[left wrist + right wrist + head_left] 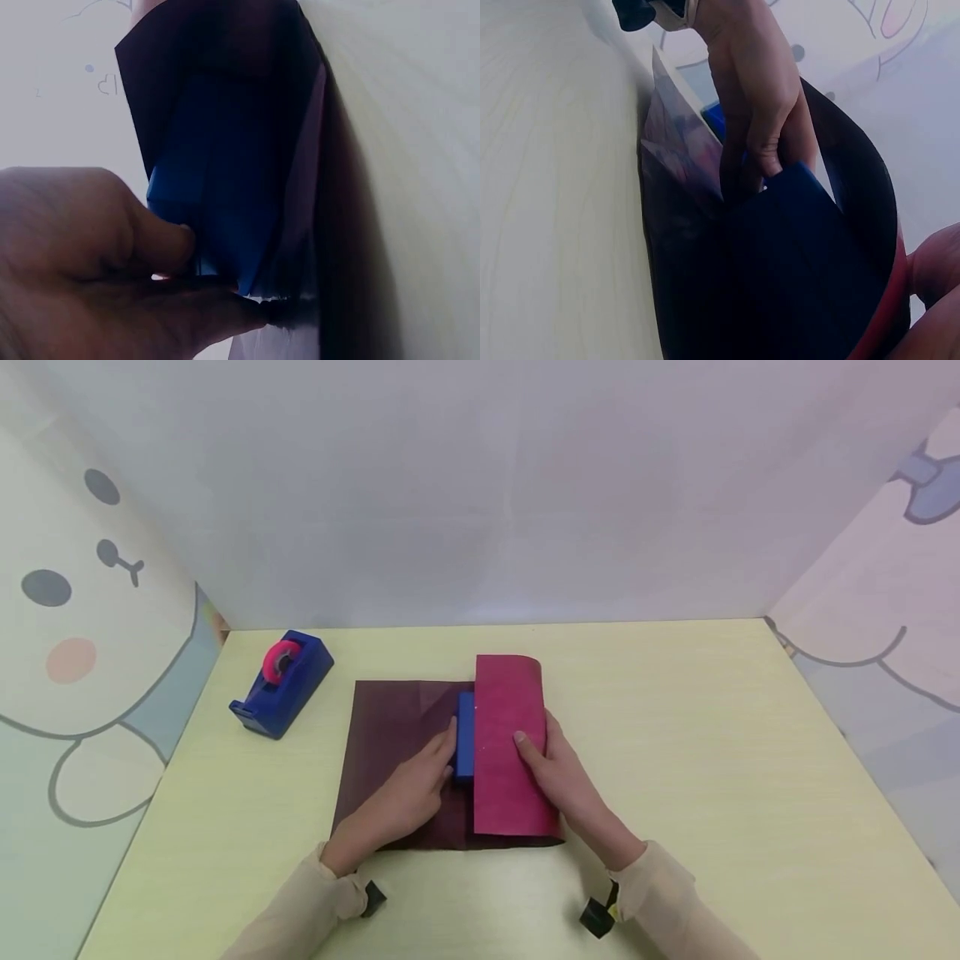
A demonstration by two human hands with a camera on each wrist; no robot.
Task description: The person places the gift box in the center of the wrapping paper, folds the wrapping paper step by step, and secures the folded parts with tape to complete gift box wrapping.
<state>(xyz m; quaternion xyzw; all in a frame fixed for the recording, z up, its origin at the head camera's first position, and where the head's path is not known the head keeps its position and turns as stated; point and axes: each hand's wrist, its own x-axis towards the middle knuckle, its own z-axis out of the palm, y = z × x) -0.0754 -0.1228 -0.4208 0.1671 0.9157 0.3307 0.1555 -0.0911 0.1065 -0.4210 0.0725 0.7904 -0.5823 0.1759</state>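
Note:
A blue box [466, 735] lies on a large sheet of paper [390, 718], dark maroon on the upward side and crimson on the other. The sheet's right part is folded over the box as a crimson flap [506, 747], covering most of it. My left hand [408, 793] rests on the dark paper with fairly straight fingers against the box's left side; in the left wrist view its thumb touches the box [217, 172]. At the fold, my right hand [558, 768] holds the flap, thumb on top, the other fingers mostly hidden behind the paper.
A blue tape dispenser [288, 693] with a pink roll [279, 662] stands at the table's back left. The pale yellow table [712, 735] meets a white backdrop [495, 527] behind, with cartoon-printed panels [82, 635] at both sides.

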